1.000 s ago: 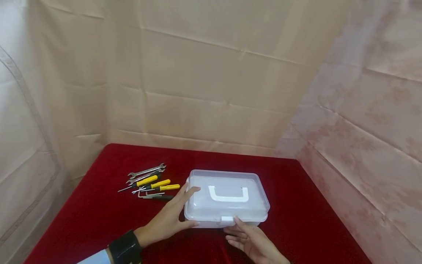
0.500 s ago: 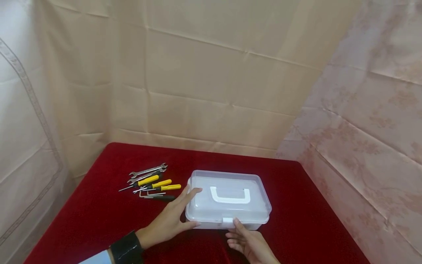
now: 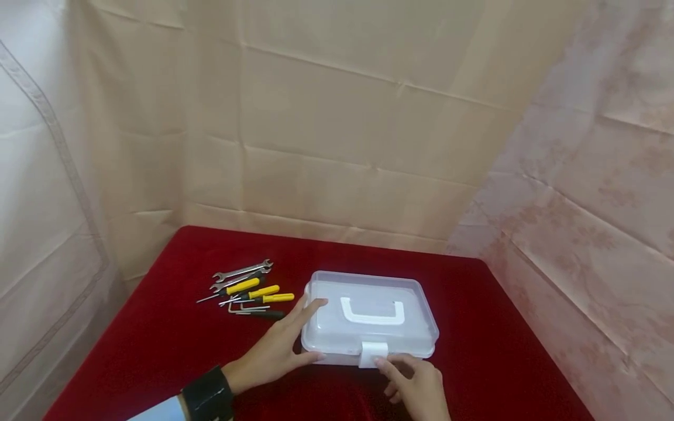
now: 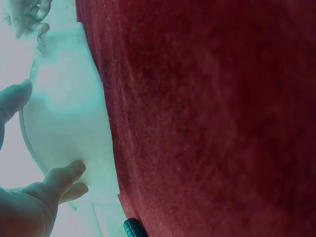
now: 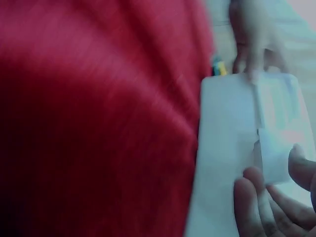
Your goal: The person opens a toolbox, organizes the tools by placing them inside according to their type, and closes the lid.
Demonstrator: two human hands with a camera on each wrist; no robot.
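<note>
A translucent plastic toolbox with a white carry handle sits closed on the red cloth. My left hand holds its left end, thumb on the front wall and index finger on the lid. At the front, my right hand has its thumb and index finger at the lower right corner of the white latch, which hangs down over the front wall. In the right wrist view the thumb lies against the latch, with curled fingers near the box wall. The left wrist view shows the left fingers on the box.
Left of the box lie yellow-handled screwdrivers, two open-end wrenches, several hex keys and a dark-handled tool. The red-covered table extends to both sides. Hanging cloth encloses the back and sides.
The latch now shows longer over the front wall. My right hand has turned, from thumb on the latch's side to thumb and index finger at its lower corner. The left hand keeps its place.
</note>
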